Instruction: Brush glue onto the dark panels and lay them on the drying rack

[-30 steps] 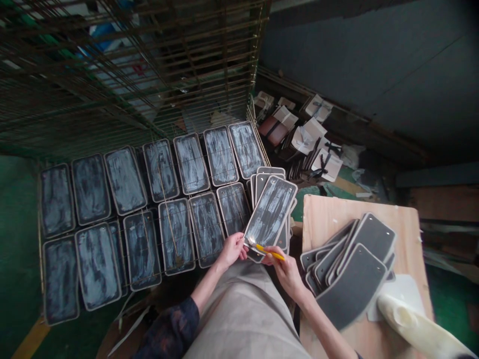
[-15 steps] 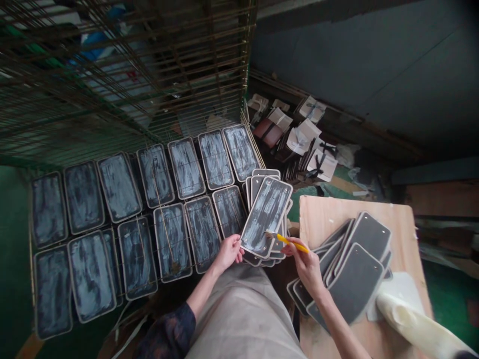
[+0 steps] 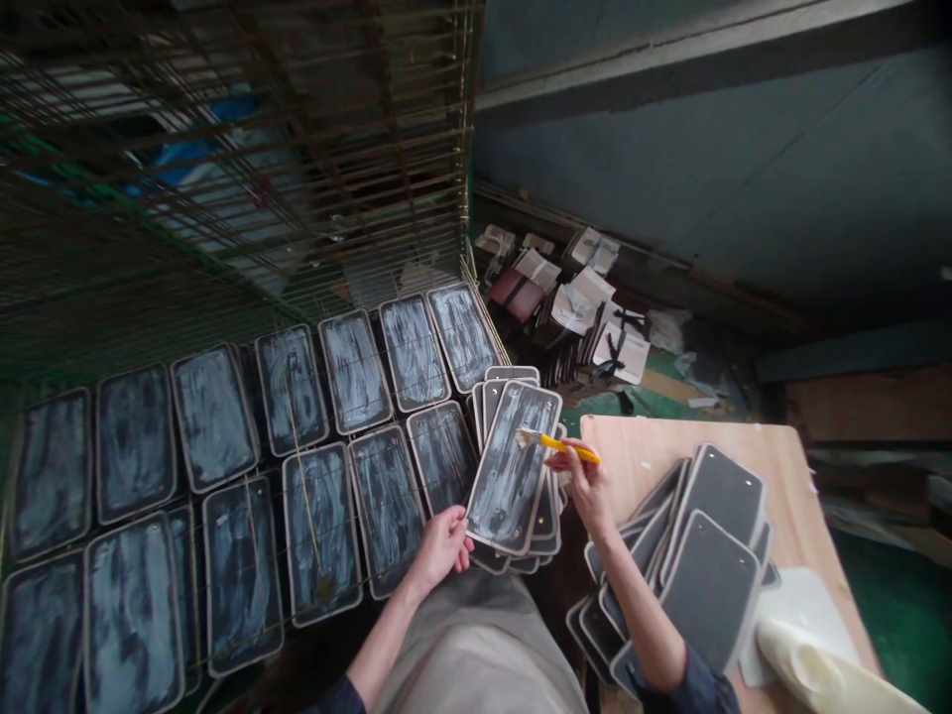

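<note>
A dark rectangular panel (image 3: 506, 486) with a pale border and rounded corners lies tilted on top of a stack of similar panels (image 3: 546, 521). White streaks of wet-looking coating cover its face. My left hand (image 3: 444, 543) pinches the panel's lower left corner. In my right hand (image 3: 586, 476) is a paintbrush (image 3: 557, 446) with a yellow handle, fingers closed round it. Its bristles touch the upper middle of the panel's face.
Streaked panels (image 3: 319, 535) lie in two rows on a wire rack (image 3: 487, 322) at left. Uncoated panels (image 3: 710, 585) are piled on a wooden table (image 3: 617, 436) at right, beside a cream-coloured plastic container (image 3: 810, 664). Tied bundles (image 3: 576, 307) stand on the floor beyond.
The brush has moved from the panel's lower end up to its upper middle. My left hand keeps its hold on the corner. The whole view has shifted slightly.
</note>
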`<state>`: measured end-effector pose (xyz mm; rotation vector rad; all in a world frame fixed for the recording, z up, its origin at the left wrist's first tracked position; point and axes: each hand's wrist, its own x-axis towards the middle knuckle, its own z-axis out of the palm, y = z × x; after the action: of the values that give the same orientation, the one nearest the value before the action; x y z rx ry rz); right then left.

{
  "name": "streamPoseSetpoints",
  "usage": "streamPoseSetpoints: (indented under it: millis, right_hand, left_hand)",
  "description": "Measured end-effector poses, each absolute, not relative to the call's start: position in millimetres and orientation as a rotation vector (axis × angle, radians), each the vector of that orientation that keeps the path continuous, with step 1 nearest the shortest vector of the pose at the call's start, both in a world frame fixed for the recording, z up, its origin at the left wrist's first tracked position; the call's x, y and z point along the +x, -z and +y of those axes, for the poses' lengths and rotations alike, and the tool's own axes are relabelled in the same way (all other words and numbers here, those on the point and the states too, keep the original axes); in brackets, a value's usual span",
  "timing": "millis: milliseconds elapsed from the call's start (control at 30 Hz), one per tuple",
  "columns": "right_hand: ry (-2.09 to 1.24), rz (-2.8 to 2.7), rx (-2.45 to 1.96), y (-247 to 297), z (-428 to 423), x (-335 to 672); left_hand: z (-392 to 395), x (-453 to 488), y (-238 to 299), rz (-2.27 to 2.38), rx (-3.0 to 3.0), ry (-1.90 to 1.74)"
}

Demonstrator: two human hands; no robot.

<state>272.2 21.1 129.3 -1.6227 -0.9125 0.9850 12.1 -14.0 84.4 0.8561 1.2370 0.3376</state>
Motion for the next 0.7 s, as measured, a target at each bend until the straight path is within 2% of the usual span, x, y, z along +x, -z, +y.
streamPoseSetpoints:
  millis: [100, 300, 533, 700]
  right_hand:
    - [-0.898, -0.892, -1.638, -138, 17, 259]
    - [-1.095, -0.957, -1.587, -139, 12, 234]
    - [-0.768, -1.000, -1.633, -129, 60, 266]
    - [-0.724, -1.271, -1.610, -123, 70, 265]
  left_hand:
    - [-15, 14, -83, 1.260, 0.827, -0.346]
    - [-18, 14, -83, 1.268, 0.823, -0.352]
    - [-18, 17, -84, 1.279, 0.787, -0.362]
    - [-24, 22, -85, 1.283, 0.707, -0.386]
